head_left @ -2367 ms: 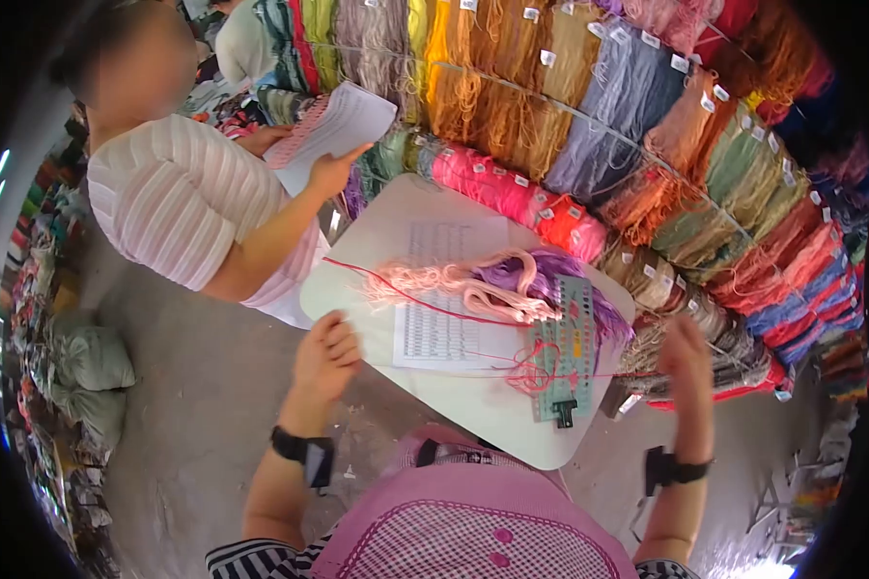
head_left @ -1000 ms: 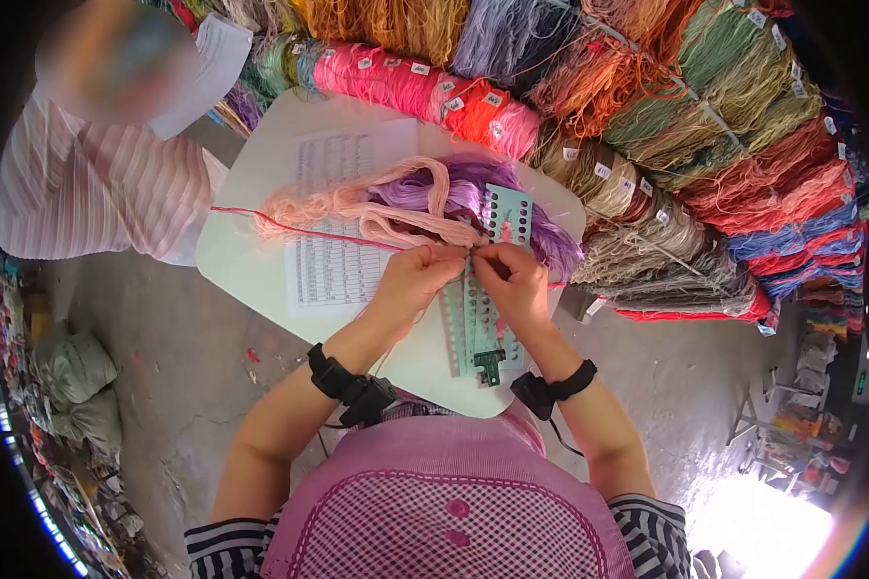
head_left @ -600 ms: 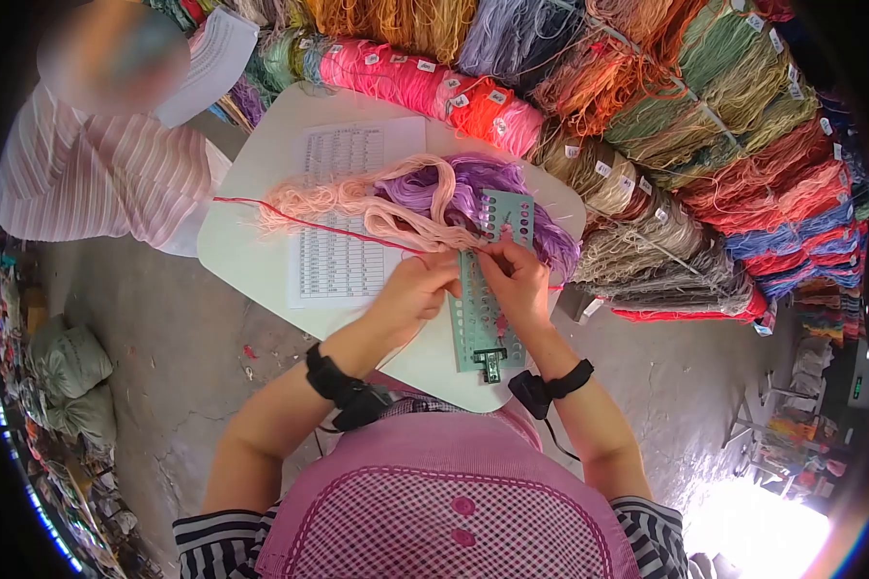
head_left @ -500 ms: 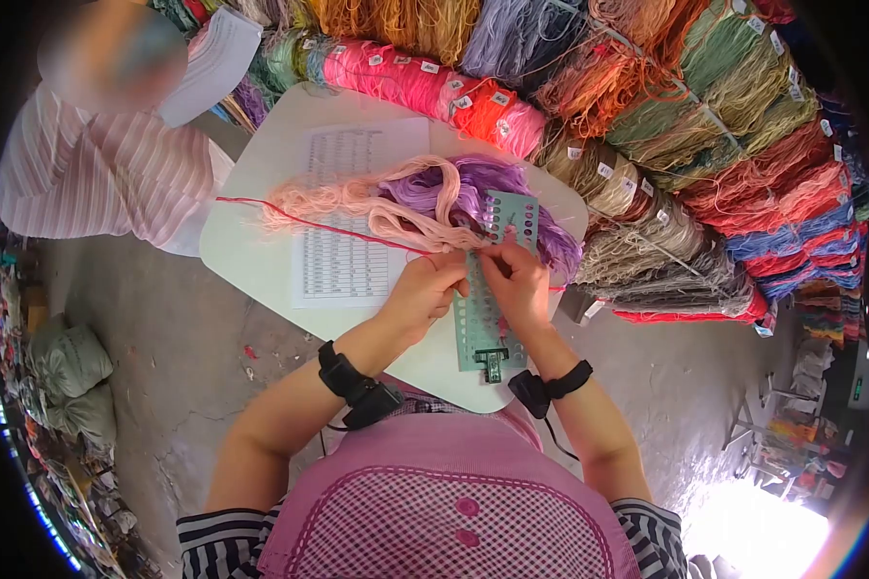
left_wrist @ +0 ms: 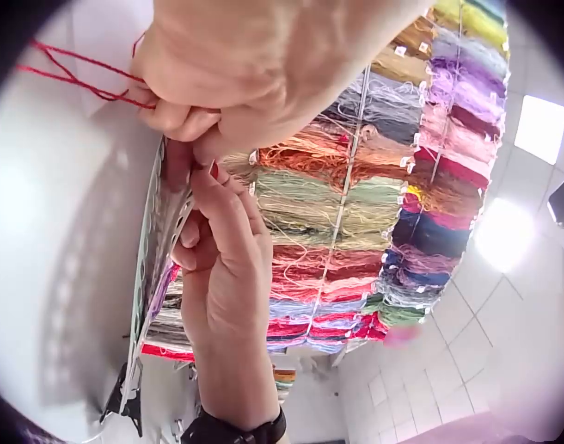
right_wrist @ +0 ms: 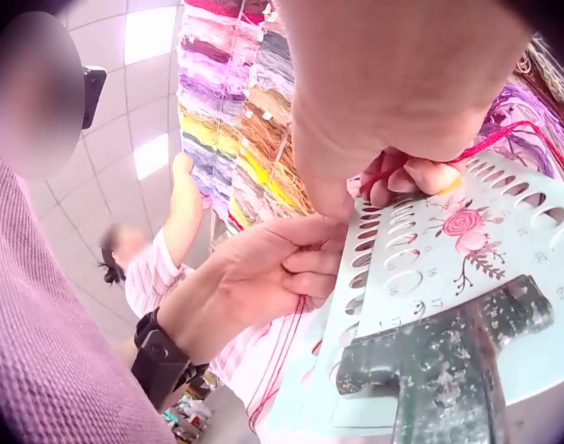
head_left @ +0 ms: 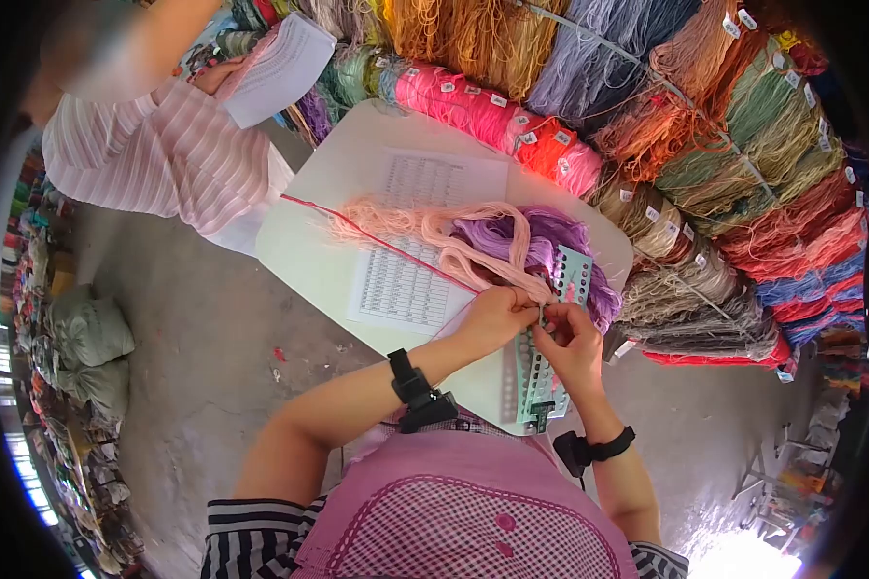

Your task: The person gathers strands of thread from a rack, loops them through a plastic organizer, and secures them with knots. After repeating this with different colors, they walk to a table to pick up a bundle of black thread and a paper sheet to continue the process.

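Observation:
Both hands meet at the upper part of a pale green perforated thread card (right_wrist: 430, 245), which carries a printed rose and numbered holes. My left hand (head_left: 497, 318) curls its fingers round red thread (left_wrist: 83, 69), and loose strands hang from it in the right wrist view. My right hand (head_left: 574, 352) is beside it, fingertips pinching red thread (right_wrist: 504, 134) at the card's holed edge. The exact meeting point of thread and hole is hidden by fingers. A dark binder clip (right_wrist: 453, 361) grips the card's near end. Peach thread (head_left: 434, 232) and purple thread (head_left: 560, 236) lie just beyond the hands.
A printed sheet (head_left: 391, 299) lies under the peach thread on the white table (head_left: 309, 232). Racks of coloured skeins (head_left: 724, 183) stand close behind and to the right. At the left, a person in a striped top (head_left: 164, 159) holds papers (head_left: 285, 68).
The hands, apart at first, have come together at the card. Since half a second ago the left hand has closed in on the right; the head view has shifted, placing everything farther right.

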`<state>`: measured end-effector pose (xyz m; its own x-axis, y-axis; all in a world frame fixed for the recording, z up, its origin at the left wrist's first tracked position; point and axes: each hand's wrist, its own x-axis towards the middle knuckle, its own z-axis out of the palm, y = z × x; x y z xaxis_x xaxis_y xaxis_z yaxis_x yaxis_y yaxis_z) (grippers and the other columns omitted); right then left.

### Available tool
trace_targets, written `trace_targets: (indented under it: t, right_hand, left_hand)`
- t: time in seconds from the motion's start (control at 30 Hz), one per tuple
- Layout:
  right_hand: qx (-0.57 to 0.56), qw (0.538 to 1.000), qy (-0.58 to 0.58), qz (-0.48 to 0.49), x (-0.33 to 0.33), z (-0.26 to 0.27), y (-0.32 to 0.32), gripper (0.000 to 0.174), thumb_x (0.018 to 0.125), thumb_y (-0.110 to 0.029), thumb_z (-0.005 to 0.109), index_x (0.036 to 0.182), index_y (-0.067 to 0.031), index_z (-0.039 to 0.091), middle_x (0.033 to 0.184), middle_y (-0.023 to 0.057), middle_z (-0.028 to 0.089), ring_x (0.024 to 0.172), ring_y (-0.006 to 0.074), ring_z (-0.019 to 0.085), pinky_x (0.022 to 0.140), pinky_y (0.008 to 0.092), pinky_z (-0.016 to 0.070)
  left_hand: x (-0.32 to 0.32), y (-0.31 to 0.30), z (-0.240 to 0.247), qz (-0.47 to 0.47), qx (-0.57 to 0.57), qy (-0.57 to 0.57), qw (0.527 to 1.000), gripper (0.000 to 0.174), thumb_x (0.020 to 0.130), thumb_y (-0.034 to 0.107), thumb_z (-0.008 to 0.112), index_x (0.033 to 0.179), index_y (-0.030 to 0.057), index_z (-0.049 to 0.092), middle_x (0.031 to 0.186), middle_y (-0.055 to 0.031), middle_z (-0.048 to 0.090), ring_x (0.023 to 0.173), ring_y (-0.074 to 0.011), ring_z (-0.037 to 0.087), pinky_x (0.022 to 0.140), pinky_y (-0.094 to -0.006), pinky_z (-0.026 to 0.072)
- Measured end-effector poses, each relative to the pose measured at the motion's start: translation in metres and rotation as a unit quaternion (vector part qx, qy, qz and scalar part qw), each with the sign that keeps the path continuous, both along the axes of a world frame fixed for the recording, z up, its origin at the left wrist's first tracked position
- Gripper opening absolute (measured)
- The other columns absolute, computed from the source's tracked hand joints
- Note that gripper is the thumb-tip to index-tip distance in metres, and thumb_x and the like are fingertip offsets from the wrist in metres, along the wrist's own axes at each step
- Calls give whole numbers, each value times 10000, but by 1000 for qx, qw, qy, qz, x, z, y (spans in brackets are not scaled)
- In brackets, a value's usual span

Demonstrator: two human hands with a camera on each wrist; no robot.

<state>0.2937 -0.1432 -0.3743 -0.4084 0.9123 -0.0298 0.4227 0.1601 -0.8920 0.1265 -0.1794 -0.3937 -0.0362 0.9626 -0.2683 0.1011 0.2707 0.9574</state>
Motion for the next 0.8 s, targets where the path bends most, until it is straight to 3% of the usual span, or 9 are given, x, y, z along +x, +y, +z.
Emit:
trace_targets:
  t: [0.17, 0.23, 0.37, 0.4, 0.47, 0.57, 0.67, 0.73, 0.8]
  right_hand:
    - [-30, 999, 14, -10, -3, 2, -2, 288, 708, -101, 765, 957, 0, 660, 803, 20, 625, 602, 53, 483, 544, 213, 415]
    - [-14, 1000, 9, -3, -3, -2, 0, 285, 707, -102, 765, 954, -5, 660, 808, 25, 632, 628, 66, 510, 563, 224, 434]
    - [49, 997, -61, 8, -8, -5, -2, 463, 670, -145, 797, 1062, -36, 576, 757, 43, 595, 681, 144, 575, 629, 295, 486]
    - [83, 993, -84, -5, -10, -4, -4, 533, 656, -168, 809, 1100, -49, 539, 739, 51, 580, 687, 167, 589, 641, 318, 495]
    - [86, 991, -99, -3, -12, -4, -6, 561, 652, -187, 810, 1113, -64, 515, 731, 50, 570, 696, 187, 601, 642, 328, 496]
    - [79, 987, -139, 11, -13, -5, -2, 571, 657, -215, 799, 1124, -86, 497, 732, 44, 569, 716, 211, 622, 642, 345, 497]
    - [74, 985, -151, 34, -11, -12, 3, 543, 674, -223, 778, 1123, -97, 501, 751, 39, 590, 733, 220, 635, 645, 358, 498]
    - [80, 987, -135, 43, -11, -13, 5, 534, 680, -223, 769, 1124, -100, 500, 761, 38, 601, 737, 224, 637, 650, 365, 500]
    - [73, 985, -146, 55, -13, -10, 8, 529, 678, -223, 766, 1118, -98, 500, 782, 44, 622, 733, 229, 634, 661, 372, 503]
  left_hand:
    - [-19, -11, -3, 13, 26, 15, 999, 218, 867, 128, 608, 989, -42, 668, 834, -59, 665, 659, -84, 582, 599, -255, 472]
    - [-38, -14, -4, 53, -96, -320, 941, 239, 869, 137, 602, 1028, -30, 664, 817, -57, 652, 590, -83, 549, 518, -244, 435]
    - [-38, -7, 3, -50, -119, -522, 843, 258, 871, 169, 610, 1046, -14, 662, 817, -53, 643, 551, -77, 518, 472, -240, 402]
    - [-22, -4, 5, -62, -51, -321, 944, 246, 871, 180, 615, 1029, 0, 669, 824, -52, 648, 554, -81, 526, 475, -245, 409]
    - [-9, 2, 23, -127, -51, -12, 990, 198, 873, 205, 635, 968, 37, 681, 837, -49, 652, 627, -95, 569, 540, -263, 447]
    - [-20, 1, 15, -127, 115, 103, 980, 197, 874, 228, 656, 944, 45, 678, 822, -49, 644, 721, -98, 591, 620, -283, 470]
    - [-71, -20, 14, 51, -10, 67, 996, 236, 881, 310, 671, 884, 75, 650, 708, 21, 558, 649, -72, 521, 569, -255, 427]
    - [-140, -51, 27, 147, -87, -345, 923, 288, 963, 275, 558, 719, 180, 439, 576, 103, 308, 447, -5, 243, 357, -187, 197]
    - [-201, -88, 31, 286, -59, -455, 841, 348, 989, 248, 495, 667, 212, 368, 560, 97, 274, 409, -17, 209, 331, -183, 150]
